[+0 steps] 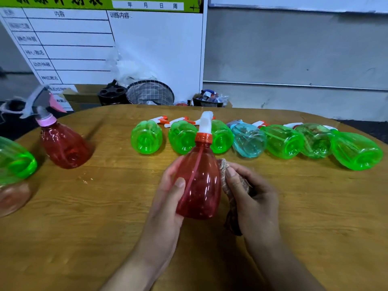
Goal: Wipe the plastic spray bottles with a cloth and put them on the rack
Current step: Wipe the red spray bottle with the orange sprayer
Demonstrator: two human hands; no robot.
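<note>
**Mid-wipe on the red bottle, rack not in sight**

We've got the red spray bottle held upright over the wooden table, nozzle end up and away from us. Our left hand grips the body from the left side, thumb across the front, fingers wrapped behind. Our right hand is closed around the bunched cloth and presses it vs. the bottle's right flank, so cloth and plastic are touching there.

Step in hand, as we read it: the wipe itself, w/ only the right side under the cloth atm. Can't tell how much of the surface is done.

Queue on the table: a row of bottles lying on their sides at the far edge, bases toward us: three green bottles on the left of the row, one pale blue bottle, then more green ones to the right. A second red bottle stands at left w/ a pink collar; another green one sits at the far left edge.

Next move prob. calls for turning the bottle in the left hand so the cloth reaches the back and base, keeping the grip firm since the smooth plastic could slip. Then it goes to the rack, but we see no rack in this view, so we can't say where.
</note>
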